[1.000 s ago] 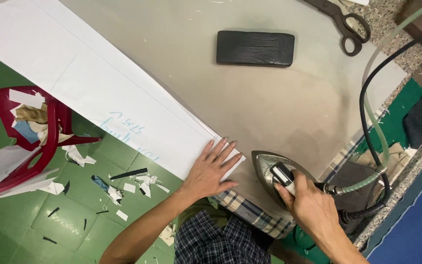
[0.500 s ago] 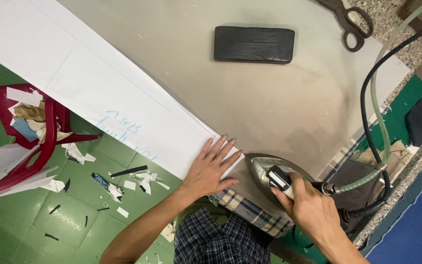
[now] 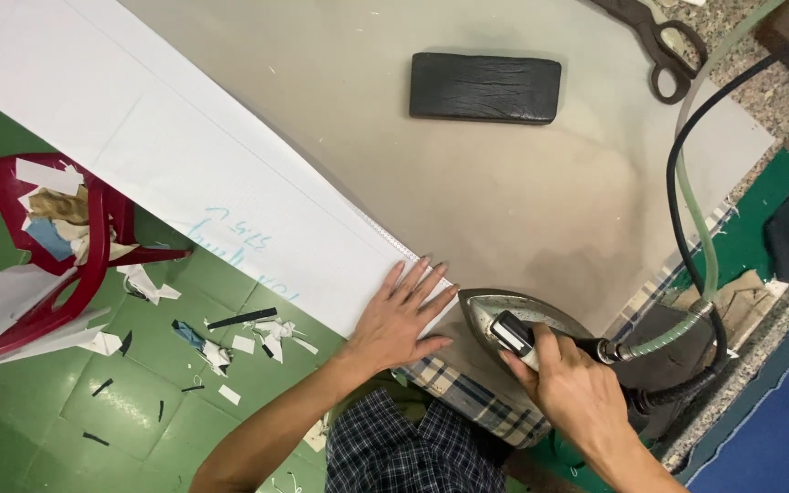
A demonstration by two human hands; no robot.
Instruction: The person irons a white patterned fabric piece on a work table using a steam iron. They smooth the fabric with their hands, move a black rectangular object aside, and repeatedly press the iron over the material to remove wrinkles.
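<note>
The right hand is wrapped around the black handle of one steam iron, fingers curled tight about the grip. The iron sits at the near right edge of the bench, its dull metal soleplate flat on the padded grey cover. Its long axis runs left to right, with the pointed nose aimed left at the end of the white fabric strip. A black cord and a pale green hose leave its rear end and curve away toward the far right.

The left hand lies flat and spread, palm down, pressing the near end of the white strip just beside the iron's nose. The strip is long, smooth and matte, with faint blue writing; its long axis slants from far left to near centre.

Farther back lie one black rectangular block with a grained surface and one pair of dark shears. On the green floor at the left stands one red plastic chair holding scraps, with more cuttings scattered around it.
</note>
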